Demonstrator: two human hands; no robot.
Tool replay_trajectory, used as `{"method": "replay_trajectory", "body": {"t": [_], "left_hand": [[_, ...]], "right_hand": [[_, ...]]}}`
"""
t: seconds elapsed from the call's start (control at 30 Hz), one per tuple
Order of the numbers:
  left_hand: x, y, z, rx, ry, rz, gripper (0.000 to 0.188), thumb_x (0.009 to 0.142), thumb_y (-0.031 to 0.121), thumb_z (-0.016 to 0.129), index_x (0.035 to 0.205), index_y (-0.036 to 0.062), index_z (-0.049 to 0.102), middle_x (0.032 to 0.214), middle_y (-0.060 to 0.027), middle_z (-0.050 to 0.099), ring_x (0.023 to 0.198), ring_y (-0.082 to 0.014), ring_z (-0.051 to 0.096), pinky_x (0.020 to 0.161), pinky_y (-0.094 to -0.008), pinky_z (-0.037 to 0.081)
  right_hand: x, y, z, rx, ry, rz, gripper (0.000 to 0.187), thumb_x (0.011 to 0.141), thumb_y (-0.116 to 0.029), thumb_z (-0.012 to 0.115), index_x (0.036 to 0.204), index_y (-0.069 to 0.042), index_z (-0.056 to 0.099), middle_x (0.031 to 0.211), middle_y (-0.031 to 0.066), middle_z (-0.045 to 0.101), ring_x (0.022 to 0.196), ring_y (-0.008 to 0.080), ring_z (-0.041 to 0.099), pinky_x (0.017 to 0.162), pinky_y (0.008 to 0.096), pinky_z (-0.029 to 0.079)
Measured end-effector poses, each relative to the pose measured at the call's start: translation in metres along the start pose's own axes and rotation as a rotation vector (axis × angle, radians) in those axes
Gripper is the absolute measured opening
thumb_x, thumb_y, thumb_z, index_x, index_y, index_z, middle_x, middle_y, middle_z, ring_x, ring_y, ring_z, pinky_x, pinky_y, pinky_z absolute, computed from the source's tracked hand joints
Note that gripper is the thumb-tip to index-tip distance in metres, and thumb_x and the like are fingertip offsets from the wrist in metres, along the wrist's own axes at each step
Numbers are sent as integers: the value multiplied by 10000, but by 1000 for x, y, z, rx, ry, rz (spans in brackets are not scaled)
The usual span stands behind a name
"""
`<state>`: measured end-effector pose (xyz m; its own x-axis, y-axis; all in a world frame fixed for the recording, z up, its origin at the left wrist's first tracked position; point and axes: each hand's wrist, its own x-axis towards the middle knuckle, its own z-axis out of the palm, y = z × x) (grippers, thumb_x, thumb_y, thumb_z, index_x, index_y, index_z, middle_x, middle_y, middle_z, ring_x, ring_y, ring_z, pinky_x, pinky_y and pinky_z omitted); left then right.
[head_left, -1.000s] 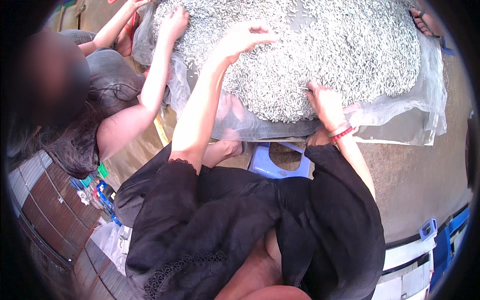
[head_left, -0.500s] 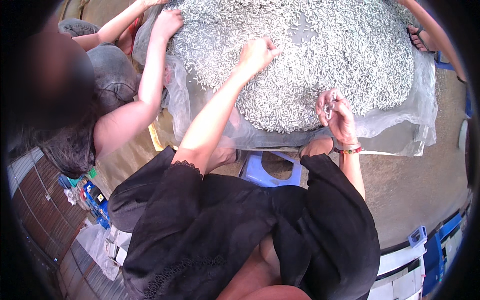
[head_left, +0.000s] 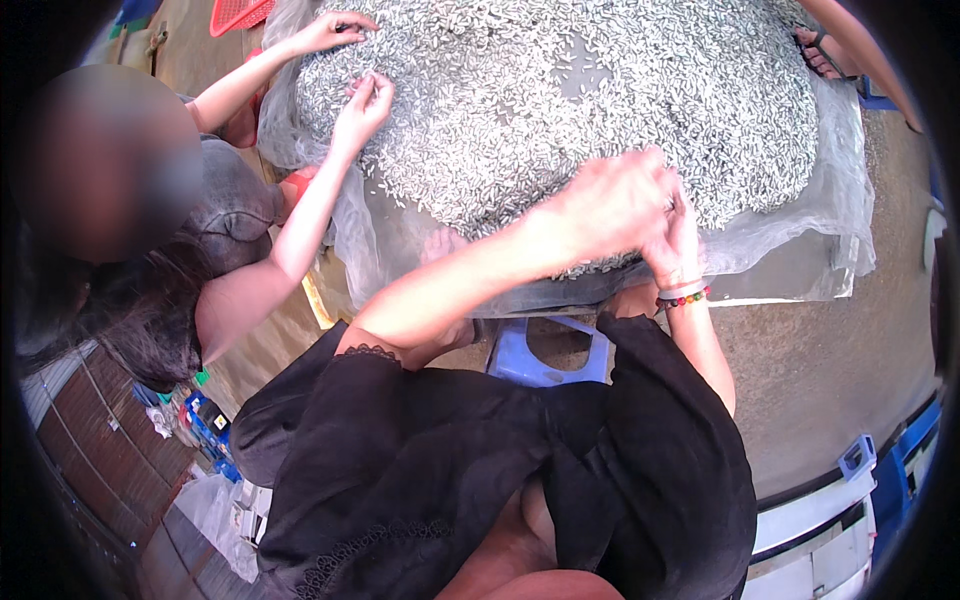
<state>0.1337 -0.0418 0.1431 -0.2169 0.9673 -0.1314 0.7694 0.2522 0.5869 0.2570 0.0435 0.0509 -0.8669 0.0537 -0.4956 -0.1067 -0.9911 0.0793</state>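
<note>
- Pieces, small, slender and pale with darker streaks, lie by the hundreds in a broad, shallow heap in front of the person in black, with a dark gap showing near its far middle.
- Translucent sheeting runs out from under the heap, crumpled along its left and right edges.
- The left hand reaches across the heap's near side to meet the other one, its fingers bent inward (it is blurred, so I cannot tell whether it pinches anything).
- The right hand is raised at the near right edge, fingers up against the left one's fingertips and partly hidden by them; what it holds, if anything, I cannot tell.
- Colourful beads circle the right wrist.
- A co-worker on the left has one hand over the heap with thumb and fingers drawn together, the other hand farther back (fingers loosely extended).
- A bluish stool stands between the person's feet.
</note>
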Motion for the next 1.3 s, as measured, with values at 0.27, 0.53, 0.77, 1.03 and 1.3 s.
{"method": "replay_trajectory", "body": {"t": [0.27,0.53,0.77,1.03,1.3], "left_hand": [[48,-48,-4,-256,349,20,217,790,223,639,905,39,650,867,-150,626,804,-278,626,748,-374,490],[89,-128,40,-99,305,-268,200,762,244,681,851,66,671,828,-156,642,803,-267,634,718,-378,485],[68,-48,15,-373,291,-48,192,775,240,657,856,66,659,819,-106,657,739,-220,649,705,-338,512],[75,-128,23,122,360,-295,405,779,348,647,1081,81,609,1168,-145,538,1064,-320,493,911,-422,408],[9,-155,47,237,291,-415,349,808,285,627,1055,52,548,1053,-166,469,1015,-338,458,831,-445,421]], "right_hand": [[-25,-30,-24,26,-103,53,333,934,-182,435,1170,48,477,1141,224,546,1072,347,536,919,461,470],[-38,-26,17,123,-41,-147,558,948,-286,383,1379,35,231,1426,233,249,1322,381,245,1089,482,236],[-36,-32,11,20,-6,-202,513,951,-224,378,1374,33,242,1412,211,290,1298,369,302,1062,490,292],[-38,-38,-13,-6,14,-126,242,929,-193,486,1081,-10,531,978,134,581,821,234,536,579,263,479],[-39,-38,-12,92,67,-149,216,933,-149,462,1058,23,500,907,120,500,782,208,464,455,184,385]]}}
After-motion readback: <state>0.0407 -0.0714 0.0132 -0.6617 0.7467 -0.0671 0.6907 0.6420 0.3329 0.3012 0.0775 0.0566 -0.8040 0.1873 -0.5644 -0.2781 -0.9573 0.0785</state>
